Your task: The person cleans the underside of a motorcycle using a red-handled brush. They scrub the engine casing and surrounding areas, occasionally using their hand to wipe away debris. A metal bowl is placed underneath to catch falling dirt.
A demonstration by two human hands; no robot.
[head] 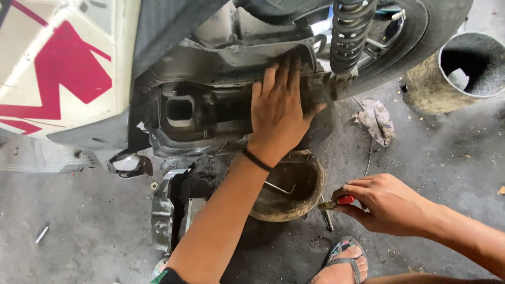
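Left hand (279,105) spread flat against greasy black engine cover (315,100); right hand (386,202) pinching red-handled tool (336,202) beside round, grimy metal pan (294,189) on rough concrete floor (79,231).

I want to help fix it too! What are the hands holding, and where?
The right hand holds a small red-handled tool by its handle. The left hand lies flat on the engine cover.

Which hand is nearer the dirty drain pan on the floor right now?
Right. The right hand, gripping a red-handled tool, sits just beside the pan's rim. The left hand is pressed flat on the scooter's engine case, above the pan.
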